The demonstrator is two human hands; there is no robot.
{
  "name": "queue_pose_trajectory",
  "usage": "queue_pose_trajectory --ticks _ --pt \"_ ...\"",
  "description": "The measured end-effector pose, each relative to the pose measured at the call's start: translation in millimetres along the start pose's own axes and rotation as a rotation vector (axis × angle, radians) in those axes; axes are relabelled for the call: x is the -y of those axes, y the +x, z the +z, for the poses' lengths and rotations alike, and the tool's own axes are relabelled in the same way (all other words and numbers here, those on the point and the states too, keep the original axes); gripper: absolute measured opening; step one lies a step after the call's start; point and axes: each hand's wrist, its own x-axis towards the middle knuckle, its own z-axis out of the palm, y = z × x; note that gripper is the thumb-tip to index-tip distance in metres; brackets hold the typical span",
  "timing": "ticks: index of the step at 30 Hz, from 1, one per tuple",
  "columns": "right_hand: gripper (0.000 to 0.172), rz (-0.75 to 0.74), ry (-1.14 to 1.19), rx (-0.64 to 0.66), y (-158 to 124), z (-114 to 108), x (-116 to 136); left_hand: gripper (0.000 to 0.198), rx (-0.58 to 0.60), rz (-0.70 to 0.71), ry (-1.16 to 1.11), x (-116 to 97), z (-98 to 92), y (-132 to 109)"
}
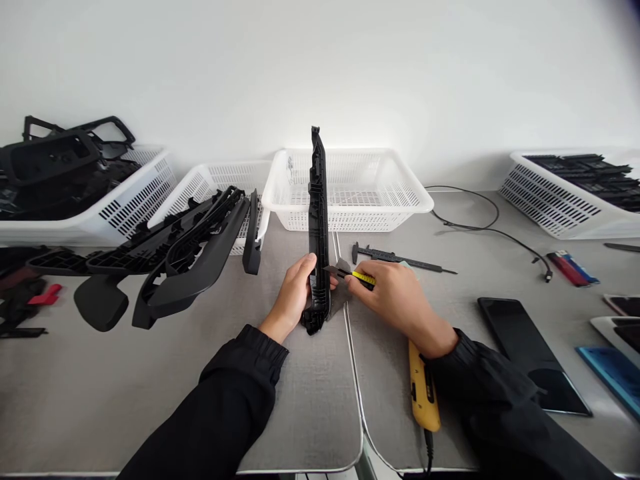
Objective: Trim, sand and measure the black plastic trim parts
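Note:
My left hand (pixel 293 293) is closed round the lower part of a long black plastic trim piece (pixel 318 220), which stands nearly upright with its ribbed, clipped side showing. In my right hand (pixel 395 293) is a knife (pixel 364 277) with a yellow and black handle. Its grey blade points left, and the tip meets or nearly meets the right edge of the trim piece. I cannot tell whether it cuts in. Below my right wrist lies a yellow corded hand tool (pixel 424 393), partly hidden by the sleeve. Beyond that hand rests a black caliper (pixel 400 258).
A white basket (pixel 350 220) stands behind the trim piece. Black plastic parts (pixel 200 267) are heaped at left, beside a fuller basket (pixel 135 207). At right are another basket (pixel 555 200), a black cable (pixel 480 228), a lighter (pixel 570 268) and a dark phone (pixel 533 353).

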Motion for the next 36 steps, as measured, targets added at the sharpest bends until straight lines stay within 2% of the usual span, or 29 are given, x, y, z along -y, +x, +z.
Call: queue_pose_trajectory --ticks 2,7,12,17,21,22,26,31,34,36 --pt "0.034 -0.031 0.027 0.026 0.6 -1.2 -1.3 0.053 0.013 0.021 0.016 2.2 -1.4 0.1" --pt "0.032 -0.175 0.074 0.212 2.6 -5.3 -4.3 0.055 0.042 0.067 0.037 3.3 -3.0 -0.9" --pt "0.034 -0.127 0.066 0.126 2.6 -3.5 -6.3 0.059 0.023 0.034 0.026 3.3 -2.4 -0.8" --pt "0.033 -0.15 0.079 0.164 2.1 -2.0 -5.8 0.06 0.004 0.039 0.039 2.3 -1.4 -1.1" --pt "0.032 -0.071 0.079 0.009 2.5 -3.7 -6.2 0.06 -0.013 0.004 0.027 0.3 -0.3 -2.2" --pt "0.032 -0.089 0.093 0.016 2.6 -4.4 -6.4 0.059 -0.012 0.012 0.032 0.1 -0.3 -2.2" --pt "0.031 -0.18 0.11 0.178 3.6 -5.1 -7.4 0.057 -0.009 0.071 0.055 1.5 -1.0 -1.0" --pt "0.032 -0.103 0.095 0.083 5.2 -3.1 -9.6 0.057 -0.01 0.055 0.034 3.7 -2.1 0.3" --pt "0.029 -0.186 0.119 0.17 5.2 -2.3 -10.2 0.056 -0.009 0.08 0.066 4.4 -3.6 0.8" --pt "0.028 -0.189 0.105 0.18 5.0 -1.4 -10.8 0.056 -0.021 0.087 0.071 4.8 -4.7 1.3"
